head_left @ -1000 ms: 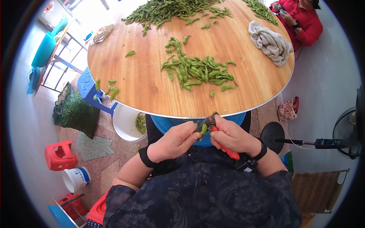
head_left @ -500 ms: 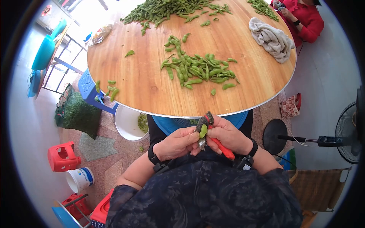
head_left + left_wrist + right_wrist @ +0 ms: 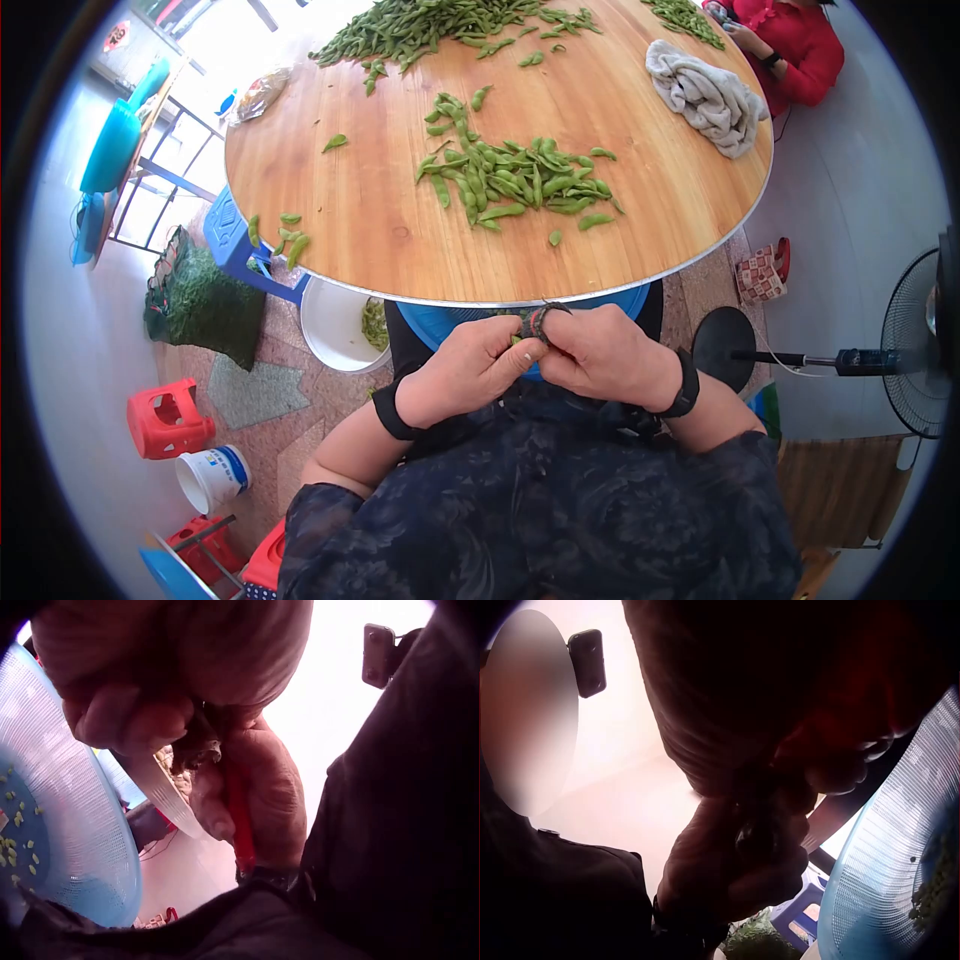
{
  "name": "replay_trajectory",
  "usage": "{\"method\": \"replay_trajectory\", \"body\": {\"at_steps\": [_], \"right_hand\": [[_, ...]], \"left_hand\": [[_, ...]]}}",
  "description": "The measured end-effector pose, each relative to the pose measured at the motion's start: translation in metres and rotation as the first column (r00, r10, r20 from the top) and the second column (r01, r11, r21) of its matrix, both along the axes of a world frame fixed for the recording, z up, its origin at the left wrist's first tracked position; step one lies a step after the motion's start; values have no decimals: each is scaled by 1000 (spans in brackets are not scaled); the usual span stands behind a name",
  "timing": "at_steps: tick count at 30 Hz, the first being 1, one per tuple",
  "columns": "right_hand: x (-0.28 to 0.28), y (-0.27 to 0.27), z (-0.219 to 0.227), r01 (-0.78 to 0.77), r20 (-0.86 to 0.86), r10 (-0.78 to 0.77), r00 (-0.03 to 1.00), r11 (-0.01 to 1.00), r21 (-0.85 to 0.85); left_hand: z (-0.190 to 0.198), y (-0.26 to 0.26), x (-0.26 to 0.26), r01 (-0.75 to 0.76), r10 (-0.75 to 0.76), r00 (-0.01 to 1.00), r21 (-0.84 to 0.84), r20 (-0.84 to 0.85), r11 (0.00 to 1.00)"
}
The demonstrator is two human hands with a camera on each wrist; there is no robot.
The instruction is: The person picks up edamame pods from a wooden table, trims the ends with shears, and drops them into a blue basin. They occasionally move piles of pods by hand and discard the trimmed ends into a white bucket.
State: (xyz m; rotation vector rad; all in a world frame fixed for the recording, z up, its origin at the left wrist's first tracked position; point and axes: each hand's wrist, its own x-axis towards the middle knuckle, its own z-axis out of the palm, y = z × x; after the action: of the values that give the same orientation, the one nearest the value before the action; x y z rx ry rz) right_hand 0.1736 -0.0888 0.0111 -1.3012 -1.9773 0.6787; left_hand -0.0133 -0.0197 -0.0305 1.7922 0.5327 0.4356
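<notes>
Just below the table's near edge, my left hand (image 3: 470, 368) and right hand (image 3: 618, 360) meet in the head view. Between thumb and fingers, the left hand pinches a green pod (image 3: 516, 340), mostly covered. A dark wrapping (image 3: 536, 322) shows on the fingers where the hands meet. In the left wrist view, the right hand (image 3: 274, 795) grips a red handle (image 3: 239, 817); the tool's far end is hidden. Beneath the hands is a blue mesh basket (image 3: 101, 832) holding small pale green beans (image 3: 11, 851). The right wrist view is dark around the fingers.
Green pods (image 3: 515, 180) lie on the round wooden table (image 3: 360, 240), with a larger heap (image 3: 420, 30) behind and a grey cloth (image 3: 705, 98) at right. A white bucket (image 3: 325, 335) stands at lower left, a fan (image 3: 910, 340) at right. Someone in red (image 3: 800, 50) sits across.
My hands have drawn closer, and the right has turned over the tool. The pod, plainly visible earlier, is now mostly covered, and the red handle is hidden in the head view.
</notes>
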Motion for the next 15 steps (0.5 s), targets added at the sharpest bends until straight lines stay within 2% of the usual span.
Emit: {"method": "replay_trajectory", "body": {"at_steps": [3,5,6,8,9,11,15], "right_hand": [[2,0,-3,-14,49,14,999,1000,17],[3,1,-7,-18,124,26,992,997,-70],[5,3,-12,-17,123,25,992,997,-70],[10,8,-23,-15,68,34,997,964,-264],[11,7,-22,-16,67,35,997,965,-264],[13,5,-17,1,-119,-45,992,937,-350],[17,4,-5,-24,-61,3,998,936,-350]], "left_hand": [[4,-1,0,59,-58,998,-60,16,996],[8,-3,0,79,-83,997,-178,-11,981],[11,-2,-2,80,-84,996,-178,-11,981],[17,1,-7,182,-267,959,-522,-92,833],[20,1,-6,181,-266,960,-521,-93,834],[23,1,-4,87,-185,970,-485,-158,870],[6,2,-3,69,-150,981,-506,-120,860]]}}
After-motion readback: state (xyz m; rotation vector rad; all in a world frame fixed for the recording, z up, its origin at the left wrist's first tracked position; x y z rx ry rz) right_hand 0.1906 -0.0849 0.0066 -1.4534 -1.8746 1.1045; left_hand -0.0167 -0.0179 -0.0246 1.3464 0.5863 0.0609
